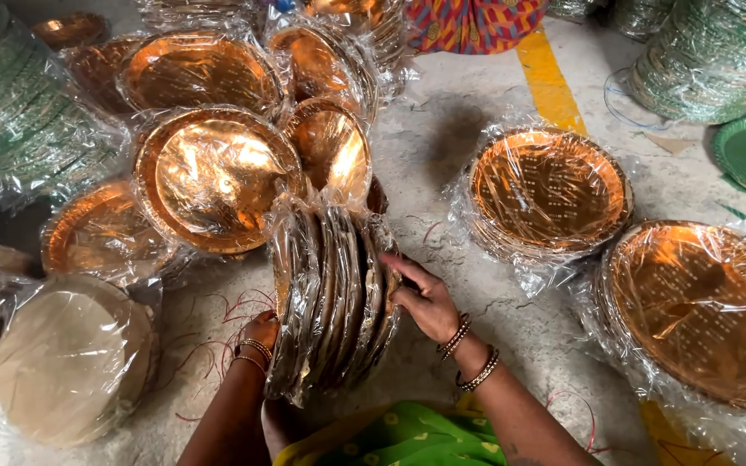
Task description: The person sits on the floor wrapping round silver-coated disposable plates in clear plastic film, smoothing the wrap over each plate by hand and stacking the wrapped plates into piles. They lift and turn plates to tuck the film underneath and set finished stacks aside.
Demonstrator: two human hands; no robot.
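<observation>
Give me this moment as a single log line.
left hand: steadies upright wrapped plate stack | right hand: flat on stack's side | floor: copper plate bundles

Rough grey concrete floor [468, 112] w/ yellow painted stripe [548, 78], bright light
</observation>
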